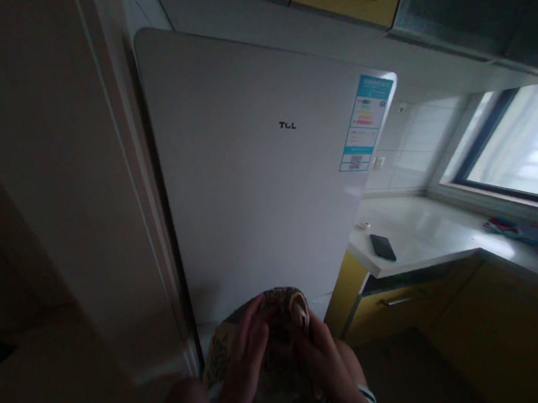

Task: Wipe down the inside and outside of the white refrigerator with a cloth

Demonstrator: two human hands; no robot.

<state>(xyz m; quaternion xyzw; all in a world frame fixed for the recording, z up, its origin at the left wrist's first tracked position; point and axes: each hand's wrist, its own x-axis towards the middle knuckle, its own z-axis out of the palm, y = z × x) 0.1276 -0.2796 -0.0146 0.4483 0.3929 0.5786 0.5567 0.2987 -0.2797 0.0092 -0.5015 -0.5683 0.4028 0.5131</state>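
Observation:
A dark-and-tan patterned cloth (220,351) lies bunched over my lap at the bottom of the head view. Its right end forms a folded or rolled edge with a pale inside. My right hand (326,356) is closed on that end, its fingers partly in shadow. Along the left side of the cloth rests my left hand (250,344), fingers stretched forward and touching the fabric. What lies between the two hands is too dark to make out.
A pale TCL fridge (248,184) stands directly in front of me, with a blue energy label (368,114). To the right, a white counter (421,230) carries a dark phone-like object (382,247). Yellow cabinets (381,311) are below; a doorway wall (129,242) runs along the left.

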